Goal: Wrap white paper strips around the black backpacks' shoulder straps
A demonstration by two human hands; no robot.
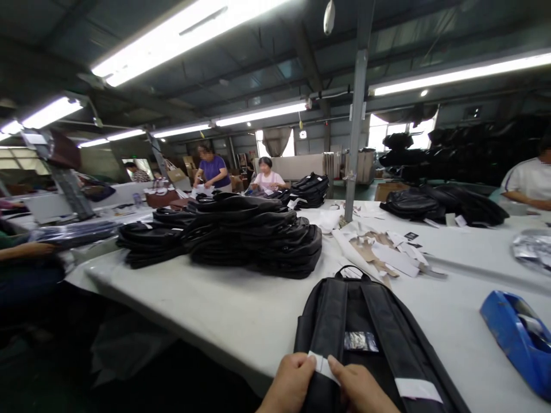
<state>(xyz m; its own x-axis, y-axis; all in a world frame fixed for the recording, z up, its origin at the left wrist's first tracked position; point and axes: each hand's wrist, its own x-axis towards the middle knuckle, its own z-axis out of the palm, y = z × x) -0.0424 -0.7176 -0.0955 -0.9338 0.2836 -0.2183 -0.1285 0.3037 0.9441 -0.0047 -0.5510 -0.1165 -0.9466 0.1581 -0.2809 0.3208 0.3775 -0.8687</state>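
A black backpack (365, 321) lies back-up on the white table (224, 310) right in front of me, straps toward me. My left hand (290, 384) and my right hand (361, 393) meet at the bottom edge, both pinching a small white paper tag (322, 365) on the left strap. A second white tag (417, 390) sits on the right strap. A small shiny packet (360, 341) lies between the straps.
A big stack of black bags (258, 235) stands behind the backpack, more bags (443, 206) at the far right. Loose paper tags (387, 249) lie around a steel pole (355, 132). A blue tape dispenser (516, 338) sits at right. Other people work at the tables behind.
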